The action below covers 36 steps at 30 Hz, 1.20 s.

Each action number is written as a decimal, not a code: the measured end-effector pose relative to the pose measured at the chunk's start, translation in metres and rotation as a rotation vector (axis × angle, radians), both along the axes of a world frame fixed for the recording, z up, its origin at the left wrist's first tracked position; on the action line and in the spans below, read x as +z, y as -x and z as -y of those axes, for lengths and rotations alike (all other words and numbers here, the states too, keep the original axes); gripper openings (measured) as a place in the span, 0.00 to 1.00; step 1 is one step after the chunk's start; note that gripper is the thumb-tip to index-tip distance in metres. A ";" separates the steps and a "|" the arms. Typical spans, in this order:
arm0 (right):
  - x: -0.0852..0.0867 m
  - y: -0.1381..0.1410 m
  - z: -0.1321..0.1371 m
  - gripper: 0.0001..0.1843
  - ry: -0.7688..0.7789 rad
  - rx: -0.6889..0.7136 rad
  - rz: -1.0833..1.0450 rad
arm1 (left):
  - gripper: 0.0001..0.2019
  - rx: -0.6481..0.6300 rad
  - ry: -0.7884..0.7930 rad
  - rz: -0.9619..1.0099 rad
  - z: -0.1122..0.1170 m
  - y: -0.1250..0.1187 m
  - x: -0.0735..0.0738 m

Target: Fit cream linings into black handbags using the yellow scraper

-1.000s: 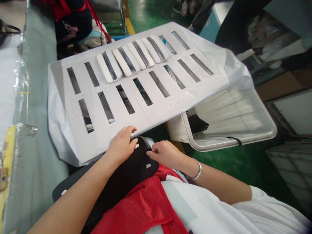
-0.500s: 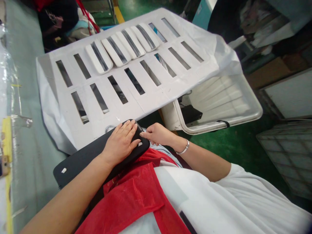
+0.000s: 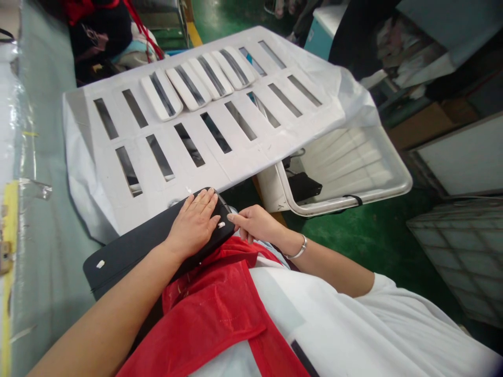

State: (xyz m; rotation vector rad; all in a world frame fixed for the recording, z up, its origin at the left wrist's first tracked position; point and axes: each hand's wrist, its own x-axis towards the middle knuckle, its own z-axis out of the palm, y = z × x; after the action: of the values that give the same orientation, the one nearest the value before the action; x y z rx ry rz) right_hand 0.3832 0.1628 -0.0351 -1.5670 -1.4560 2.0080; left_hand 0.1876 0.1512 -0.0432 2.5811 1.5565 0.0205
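Note:
A long black case [image 3: 133,251] with rounded corners lies slantwise in front of my body, its far edge against the white slotted board. Small white bits [image 3: 101,264] stick to its top near both ends. My left hand [image 3: 194,222] rests flat on the case near its right end, fingers stretched out together and thumb apart. At that end's edge, my right hand [image 3: 253,222] is closed in a pinch, thumb against the curled forefinger. Whatever the pinch holds is too small to make out. The underside of the case is hidden.
Several white pads with dark stripes [image 3: 161,97] lie on the white slotted board [image 3: 243,157]. Below its right side stands a white plastic bin [image 3: 349,167] with black items inside. A grey-green surface [image 3: 47,131] runs along the left. Stacked crates [image 3: 463,251] stand at right.
The view has shifted slightly, so the board and bin sit a little differently in it. Both hands keep nearly the same pose at the right end of the case.

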 end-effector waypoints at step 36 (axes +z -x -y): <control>-0.035 -0.015 0.036 0.18 0.161 -0.131 -0.312 | 0.28 0.126 0.089 0.070 0.000 -0.012 0.004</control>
State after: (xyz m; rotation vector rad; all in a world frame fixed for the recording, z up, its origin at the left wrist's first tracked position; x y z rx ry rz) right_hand 0.3984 0.1272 -0.0703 -1.2903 -1.0722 2.2152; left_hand 0.1999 0.1514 -0.0395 2.3859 1.6531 0.0527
